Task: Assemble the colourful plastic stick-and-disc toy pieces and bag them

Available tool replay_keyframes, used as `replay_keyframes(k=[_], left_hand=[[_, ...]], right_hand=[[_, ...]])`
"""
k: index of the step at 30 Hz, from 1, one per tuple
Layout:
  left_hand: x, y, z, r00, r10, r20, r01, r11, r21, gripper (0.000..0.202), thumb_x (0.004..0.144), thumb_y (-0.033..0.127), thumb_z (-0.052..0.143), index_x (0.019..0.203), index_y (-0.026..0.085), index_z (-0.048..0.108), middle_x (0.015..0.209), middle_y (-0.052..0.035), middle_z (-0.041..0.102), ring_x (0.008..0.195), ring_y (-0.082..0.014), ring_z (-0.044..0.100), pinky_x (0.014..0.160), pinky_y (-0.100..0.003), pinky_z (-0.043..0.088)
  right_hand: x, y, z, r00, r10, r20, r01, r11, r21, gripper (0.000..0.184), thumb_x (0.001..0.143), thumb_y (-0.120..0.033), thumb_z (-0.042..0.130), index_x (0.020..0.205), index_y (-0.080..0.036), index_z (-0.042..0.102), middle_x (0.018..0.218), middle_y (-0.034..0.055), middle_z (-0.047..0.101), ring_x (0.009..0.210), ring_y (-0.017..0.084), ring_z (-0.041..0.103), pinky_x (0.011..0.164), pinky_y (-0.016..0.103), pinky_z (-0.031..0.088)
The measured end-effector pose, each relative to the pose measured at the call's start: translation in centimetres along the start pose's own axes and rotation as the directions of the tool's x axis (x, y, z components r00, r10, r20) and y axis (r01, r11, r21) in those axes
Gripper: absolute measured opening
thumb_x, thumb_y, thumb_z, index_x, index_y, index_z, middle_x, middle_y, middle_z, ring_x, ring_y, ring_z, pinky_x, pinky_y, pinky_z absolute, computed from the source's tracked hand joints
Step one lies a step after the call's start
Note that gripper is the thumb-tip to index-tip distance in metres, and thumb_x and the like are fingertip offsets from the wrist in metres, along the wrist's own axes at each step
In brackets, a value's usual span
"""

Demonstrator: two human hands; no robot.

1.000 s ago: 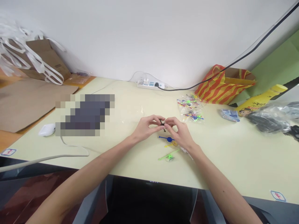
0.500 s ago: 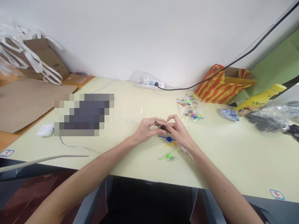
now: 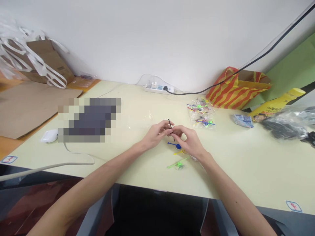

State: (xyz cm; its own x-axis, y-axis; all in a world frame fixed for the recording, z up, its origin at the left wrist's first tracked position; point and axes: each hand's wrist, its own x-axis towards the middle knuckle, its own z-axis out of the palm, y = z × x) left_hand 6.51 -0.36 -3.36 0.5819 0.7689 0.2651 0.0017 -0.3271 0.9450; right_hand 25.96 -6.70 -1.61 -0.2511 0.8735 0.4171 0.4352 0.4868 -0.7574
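Observation:
Between the fingertips of both hands is a small black arrow spinner (image 3: 170, 123), tilted nearly upright. My left hand (image 3: 158, 132) pinches it from the left. From the right, my right hand (image 3: 188, 137) grips its middle, so its hub is hidden by the fingers. Just below the hands, a blue arrow spinner (image 3: 178, 146) lies on the table (image 3: 137, 157). Under it is a yellow arrow spinner (image 3: 177, 152), partly covered by my right hand. Nearer the front edge lies a green arrow spinner (image 3: 179, 164).
Clear bags of colourful spinners (image 3: 200, 113) lie behind my right hand. A striped bag (image 3: 237, 90), a yellow bottle (image 3: 278, 105) and a blue packet (image 3: 242, 120) stand to the right. A power strip (image 3: 157, 88) sits by the wall. At left are a blurred dark object (image 3: 92, 119) and a cable (image 3: 61, 164).
The black arrow spinner has turned from lying sideways to nearly upright. My right hand's raised index finger has curled in, and both hands have drawn together around it.

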Motion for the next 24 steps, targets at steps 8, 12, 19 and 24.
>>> replay_keyframes(k=[8, 12, 19, 24], left_hand=[[-0.2, 0.6, 0.4, 0.999, -0.047, -0.027, 0.044, 0.993, -0.106, 0.043, 0.080, 0.041, 0.084, 0.105, 0.017, 0.059, 0.097, -0.0044, 0.068, 0.085, -0.0155, 0.069, 0.079, -0.030, 0.059], [-0.3, 1.1, 0.4, 0.998, -0.019, -0.055, 0.016, 0.998, -0.062, 0.037, 0.081, 0.039, 0.084, 0.105, 0.015, 0.069, 0.102, -0.0075, 0.072, 0.091, -0.0180, 0.071, 0.087, -0.034, 0.061], [-0.3, 0.9, 0.0, 0.995, 0.001, -0.104, -0.002, 1.000, -0.006, 0.034, 0.083, 0.037, 0.082, 0.107, 0.015, 0.071, 0.099, -0.0075, 0.075, 0.087, -0.0172, 0.073, 0.087, -0.033, 0.063], [-0.3, 1.2, -0.1, 0.999, 0.024, -0.045, -0.022, 0.999, 0.047, 0.025, 0.086, 0.032, 0.078, 0.103, 0.015, 0.075, 0.098, -0.0076, 0.077, 0.085, -0.0156, 0.073, 0.084, -0.029, 0.062]], right_hand=[[-0.1, 0.1, 0.2, 0.997, 0.056, -0.059, -0.054, 0.998, 0.026, 0.019, 0.097, -0.029, 0.058, 0.115, -0.025, 0.063, 0.080, 0.0011, 0.070, 0.069, 0.017, 0.065, 0.068, 0.031, 0.055], [-0.1, 0.1, 0.0, 0.998, 0.053, -0.022, -0.053, 0.998, 0.019, 0.024, 0.097, -0.025, 0.055, 0.120, -0.025, 0.062, 0.079, 0.0006, 0.069, 0.071, 0.017, 0.066, 0.068, 0.028, 0.055], [0.0, 0.6, 0.5, 0.997, -0.072, -0.031, 0.067, 0.990, -0.120, 0.030, 0.093, -0.017, 0.054, 0.120, -0.025, 0.062, 0.091, 0.0039, 0.069, 0.075, 0.017, 0.064, 0.074, 0.030, 0.054], [0.0, 0.2, 0.7, 0.998, -0.031, -0.047, 0.026, 0.995, -0.093, 0.029, 0.086, -0.015, 0.058, 0.114, -0.022, 0.061, 0.078, -0.0004, 0.064, 0.069, 0.016, 0.061, 0.069, 0.027, 0.052]])
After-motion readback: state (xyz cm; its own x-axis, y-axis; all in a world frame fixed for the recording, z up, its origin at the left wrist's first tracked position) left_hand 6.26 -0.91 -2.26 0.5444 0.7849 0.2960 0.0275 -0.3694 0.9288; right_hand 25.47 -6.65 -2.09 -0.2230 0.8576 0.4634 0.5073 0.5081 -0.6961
